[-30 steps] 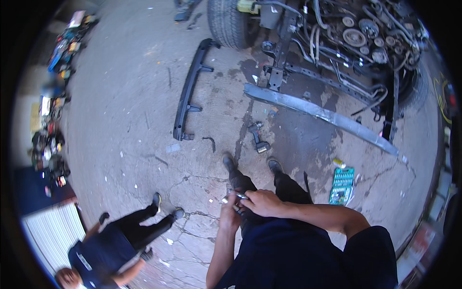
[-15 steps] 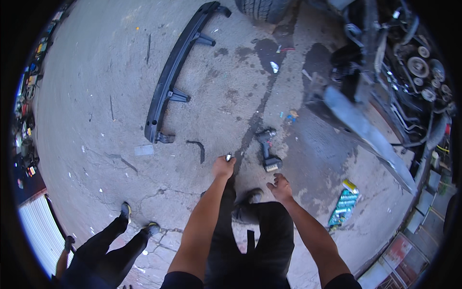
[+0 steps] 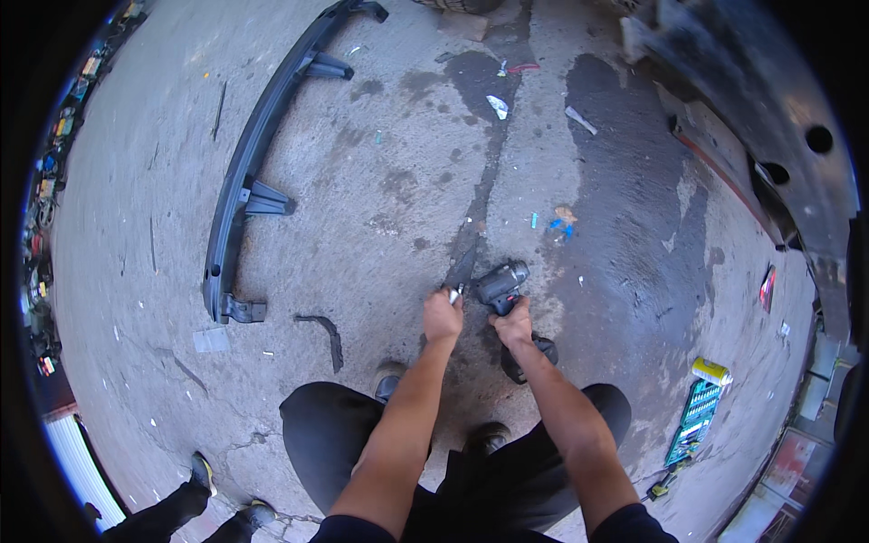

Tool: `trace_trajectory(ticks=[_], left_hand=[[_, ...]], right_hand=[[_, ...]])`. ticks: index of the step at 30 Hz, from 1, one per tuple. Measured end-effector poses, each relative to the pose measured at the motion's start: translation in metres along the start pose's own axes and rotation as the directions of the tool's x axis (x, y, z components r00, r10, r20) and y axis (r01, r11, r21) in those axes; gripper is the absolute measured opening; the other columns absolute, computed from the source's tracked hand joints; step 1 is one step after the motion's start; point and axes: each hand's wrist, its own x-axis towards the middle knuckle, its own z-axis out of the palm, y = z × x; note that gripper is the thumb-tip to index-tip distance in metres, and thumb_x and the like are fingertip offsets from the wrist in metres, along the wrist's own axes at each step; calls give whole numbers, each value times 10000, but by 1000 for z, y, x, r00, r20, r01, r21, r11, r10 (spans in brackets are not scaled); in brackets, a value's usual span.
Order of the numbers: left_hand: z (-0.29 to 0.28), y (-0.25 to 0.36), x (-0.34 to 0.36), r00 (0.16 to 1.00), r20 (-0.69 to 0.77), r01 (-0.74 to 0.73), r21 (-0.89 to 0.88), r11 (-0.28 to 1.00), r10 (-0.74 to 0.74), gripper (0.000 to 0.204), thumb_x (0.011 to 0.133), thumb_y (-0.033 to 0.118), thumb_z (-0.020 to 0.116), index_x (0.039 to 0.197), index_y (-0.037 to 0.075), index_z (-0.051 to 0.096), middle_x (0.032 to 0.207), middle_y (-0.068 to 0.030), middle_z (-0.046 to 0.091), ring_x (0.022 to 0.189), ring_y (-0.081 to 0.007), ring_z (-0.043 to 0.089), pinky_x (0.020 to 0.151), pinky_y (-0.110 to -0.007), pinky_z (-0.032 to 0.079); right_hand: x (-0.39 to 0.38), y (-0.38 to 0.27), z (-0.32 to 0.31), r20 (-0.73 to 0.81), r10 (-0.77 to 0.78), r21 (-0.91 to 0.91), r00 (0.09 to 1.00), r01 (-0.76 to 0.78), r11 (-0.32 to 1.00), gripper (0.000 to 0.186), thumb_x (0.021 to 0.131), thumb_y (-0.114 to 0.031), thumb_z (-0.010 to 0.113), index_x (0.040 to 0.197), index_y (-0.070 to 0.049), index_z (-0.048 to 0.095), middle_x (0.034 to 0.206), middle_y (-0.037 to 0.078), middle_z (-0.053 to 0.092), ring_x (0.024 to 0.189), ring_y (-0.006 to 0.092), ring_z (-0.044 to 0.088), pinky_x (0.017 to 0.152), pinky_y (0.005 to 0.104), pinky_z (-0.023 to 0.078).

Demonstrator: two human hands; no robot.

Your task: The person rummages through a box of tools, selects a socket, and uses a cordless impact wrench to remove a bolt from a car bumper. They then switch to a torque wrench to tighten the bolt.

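a crouching person is gripping a dark drill (image 3: 501, 284) over stained concrete (image 3: 362, 172), the right hand (image 3: 514, 324) wrapping its fingers around the handle. just beside the drill's body, the left hand (image 3: 442, 319) is clasping a small shiny metal piece (image 3: 454, 295). a long black bar (image 3: 237, 190) is lying to the left, a yellow can (image 3: 711, 371) to the right.

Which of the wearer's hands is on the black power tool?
The right hand, gripping the power tool; the left hand holds a small silvery piece instead.
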Motion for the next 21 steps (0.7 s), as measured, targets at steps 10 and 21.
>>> trace_trajectory(ticks=[10,21], left_hand=[[-119,163,89,823,551,566,-817,109,-139,254,1042,320,487,961,81,515,733,-43,550,602,-157,522,545,-305,479],[-110,227,34,819,571,572,-820,10,-63,338,1064,353,457,901,65,526,713,-36,529,722,-197,603,669,-333,565]], right_hand=[[-68,-78,-108,123,-308,727,943,125,675,473,808,-140,803,1199,15,587,862,86,704,719,150,657,683,326,545],[-104,-73,-130,-264,-486,501,833,549,669,358,721,-92,823,1028,8,671,854,120,737,794,169,721,752,327,566]])
